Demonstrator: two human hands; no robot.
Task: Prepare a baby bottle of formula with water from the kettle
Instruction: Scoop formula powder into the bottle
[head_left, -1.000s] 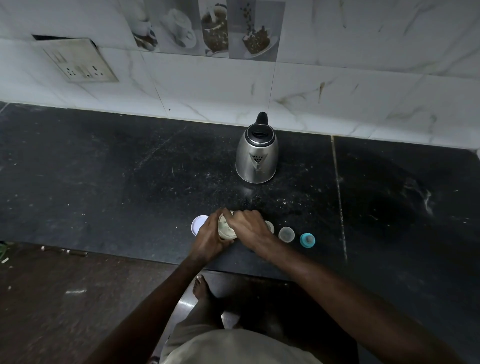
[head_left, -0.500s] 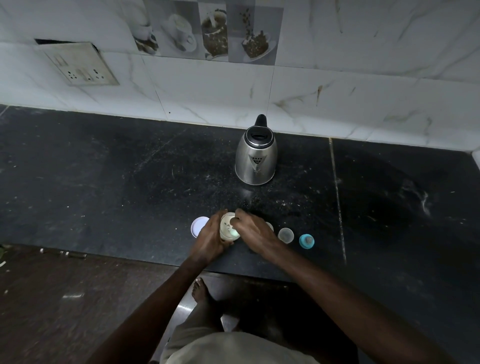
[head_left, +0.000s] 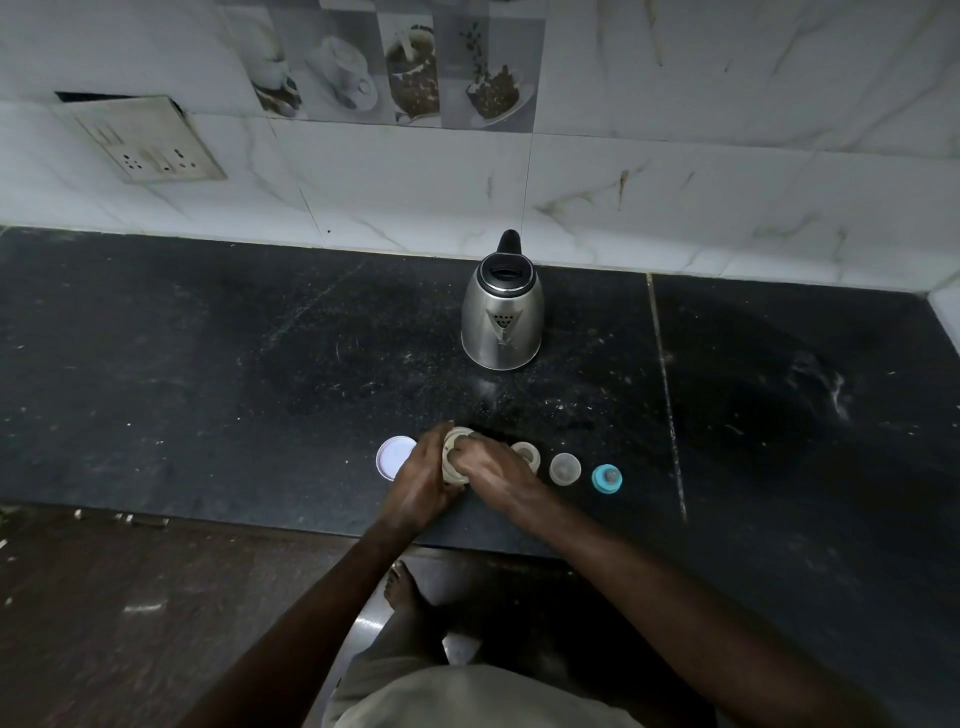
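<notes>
The left hand is wrapped around the left side of a small pale formula container near the front edge of the black countertop, fingers curled against its wall. The right hand comes in from the right with its fingertips bent down into the container's open mouth; whether they pinch a scoop there is hidden. Just left of the left hand lies a white round lid, flat on the counter. To the right of the hands, in a row along the front: an open pale bottle partly behind the right hand, a clear round cap, and a teal ring with its teat. A steel electric kettle stands upright farther back, near the marble-tiled wall, well apart from the row
</notes>
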